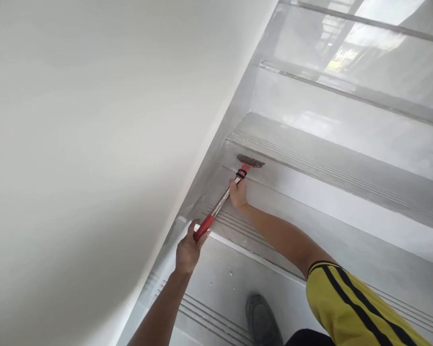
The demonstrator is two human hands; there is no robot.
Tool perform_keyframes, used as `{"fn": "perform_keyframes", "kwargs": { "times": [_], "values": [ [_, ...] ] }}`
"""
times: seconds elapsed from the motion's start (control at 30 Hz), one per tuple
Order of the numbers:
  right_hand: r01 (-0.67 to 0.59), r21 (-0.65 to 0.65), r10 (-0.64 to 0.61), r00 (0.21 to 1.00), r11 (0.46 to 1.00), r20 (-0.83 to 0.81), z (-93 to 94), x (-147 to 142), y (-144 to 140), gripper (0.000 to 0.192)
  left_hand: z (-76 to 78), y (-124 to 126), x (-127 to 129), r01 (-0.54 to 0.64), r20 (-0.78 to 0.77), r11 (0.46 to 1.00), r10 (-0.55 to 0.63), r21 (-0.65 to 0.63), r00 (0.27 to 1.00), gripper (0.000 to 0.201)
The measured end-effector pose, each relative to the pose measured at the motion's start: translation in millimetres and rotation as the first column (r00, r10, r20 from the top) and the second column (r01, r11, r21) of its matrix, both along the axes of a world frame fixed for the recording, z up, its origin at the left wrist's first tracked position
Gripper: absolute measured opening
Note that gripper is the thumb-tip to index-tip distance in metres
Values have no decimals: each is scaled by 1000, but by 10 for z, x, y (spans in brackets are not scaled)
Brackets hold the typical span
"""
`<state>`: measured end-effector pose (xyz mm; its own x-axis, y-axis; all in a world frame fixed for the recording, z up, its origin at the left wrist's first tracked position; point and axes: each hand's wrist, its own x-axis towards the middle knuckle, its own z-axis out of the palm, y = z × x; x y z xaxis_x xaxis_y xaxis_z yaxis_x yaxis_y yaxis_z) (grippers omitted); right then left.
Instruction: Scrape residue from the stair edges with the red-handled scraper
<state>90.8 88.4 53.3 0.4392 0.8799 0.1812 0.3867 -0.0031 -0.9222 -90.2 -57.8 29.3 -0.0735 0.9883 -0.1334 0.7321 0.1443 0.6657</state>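
Observation:
A long-handled scraper [222,202] with a red grip, a metal shaft and a wide, stained blade slants up and to the right over the stairs. Its blade is at the riser below a step edge; whether it touches the surface I cannot tell. Around the red grip at the lower end, my left hand [188,250] is closed. Farther up, my right hand [238,193] grips the shaft just below the red head and its black band. The stair tread [254,204] lies beneath the shaft.
A pale wall [94,120] runs along the left, with a grey skirting [211,149] at its foot. Glossy grey steps [332,129] with grooved edges rise toward the upper right. A dark shoe [262,319] stands on a lower tread, near small white specks [231,274].

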Motion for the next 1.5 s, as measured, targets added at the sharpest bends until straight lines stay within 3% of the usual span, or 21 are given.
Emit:
{"fn": "perform_keyframes", "kwargs": {
  "times": [0.13, 0.33, 0.77, 0.87, 0.93, 1.0, 1.03, 1.1, 1.17, 1.23, 1.27, 1.33, 1.43, 1.5],
  "values": [
    [16, 67, -15, 1000, 998, -14, 17, -32, 48, 21, -17, 50, -39, 52, 37, 990, -58, 132, 998, 53],
    [-4, 70, 5, 1000, 998, -6, -25, -65, 74, 20, -39, 97, -105, 123, 130, 990, -132, 74, 983, 53],
    [33, 154, -26, 999, 987, -47, 29, -198, 236, 21, 55, 131, -90, 1, 139, 1000, -4, 20, 990, 51],
    [37, 115, -22, 991, 993, -132, 68, -232, 172, 21, 94, 87, -86, -9, 216, 1000, 10, -7, 976, 51],
    [-4, 39, 14, 968, 999, -251, 67, -232, 14, 24, 107, -48, -71, -16, 336, 995, 50, -102, 940, 52],
    [-117, -29, 94, 898, 993, -429, 59, -212, -190, 30, 97, -244, -57, 23, 528, 954, 146, -300, 837, 59],
    [-204, -54, 147, 842, 978, -519, 62, -196, -284, 32, 85, -346, -50, 90, 636, 909, 212, -408, 742, 62],
    [-364, -77, 236, 735, 928, -635, 90, -156, -407, 32, 58, -508, -32, 312, 804, 786, 356, -533, 476, 67],
    [-442, -82, 296, 717, 893, -631, 136, -111, -421, 26, 42, -576, 10, 517, 856, 687, 463, -510, 230, 66],
    [-406, -75, 308, 790, 911, -531, 170, -61, -351, 23, 45, -551, 96, 591, 849, 652, 517, -476, 114, 65],
    [-369, -72, 294, 830, 927, -474, 174, -36, -304, 24, 50, -517, 155, 570, 845, 664, 524, -484, 106, 65],
    [-314, -60, 264, 874, 947, -408, 158, 12, -219, 26, 61, -439, 289, 429, 855, 746, 495, -510, 156, 65],
    [-325, -26, 290, 875, 945, -387, 106, 56, -151, 27, 39, -353, 455, 174, 866, 879, 370, -443, 338, 68],
    [-324, -4, 302, 888, 946, -345, 83, 58, -127, 29, 1, -320, 498, 89, 839, 921, 300, -378, 455, 73]
  ]
}}
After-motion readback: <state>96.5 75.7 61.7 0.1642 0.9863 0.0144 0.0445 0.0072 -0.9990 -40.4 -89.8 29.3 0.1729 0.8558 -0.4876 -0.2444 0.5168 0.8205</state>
